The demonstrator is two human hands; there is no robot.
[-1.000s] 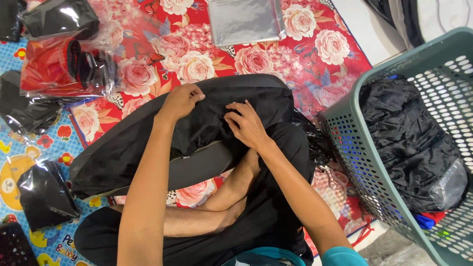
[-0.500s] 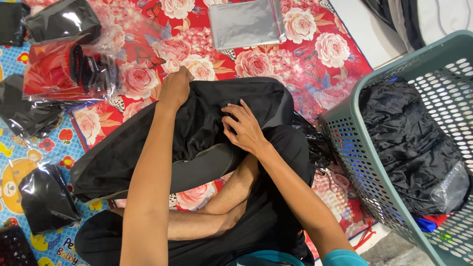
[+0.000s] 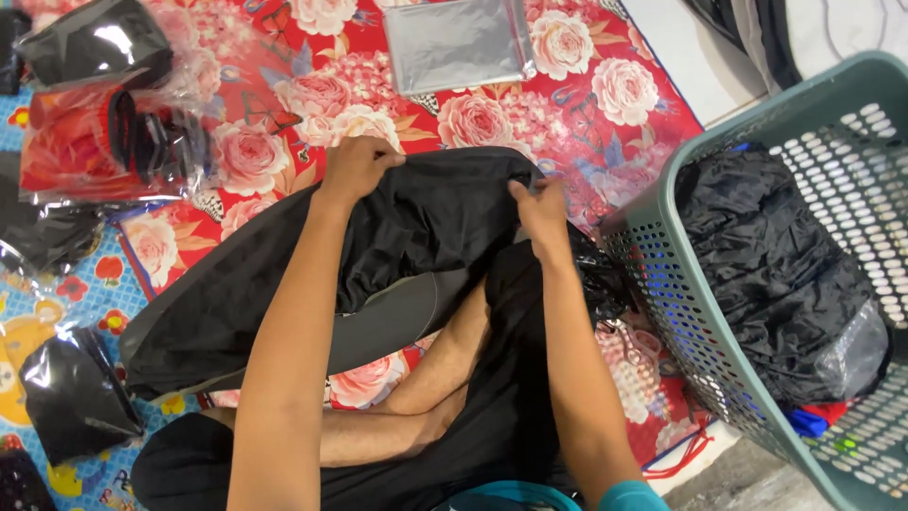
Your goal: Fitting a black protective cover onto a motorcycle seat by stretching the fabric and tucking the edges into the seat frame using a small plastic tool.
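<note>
A black garment with a grey band (image 3: 397, 255) lies across my crossed legs on a red floral mat (image 3: 567, 104). My left hand (image 3: 355, 166) grips its far edge on the left. My right hand (image 3: 541, 210) pinches the far right corner of the same edge. The cloth is stretched between both hands. Its lower left part drapes down towards the blue mat.
A grey-green perforated laundry basket (image 3: 662, 284) at the right holds black clothing in plastic. A flat silver plastic bag (image 3: 459, 43) lies at the top. Bagged red and black garments (image 3: 104, 142) and other black packets (image 3: 71, 397) sit at the left.
Both hands have moved apart and away from me along the garment's edge. The right hand went from the middle of the cloth to its right corner, spreading the fabric.
</note>
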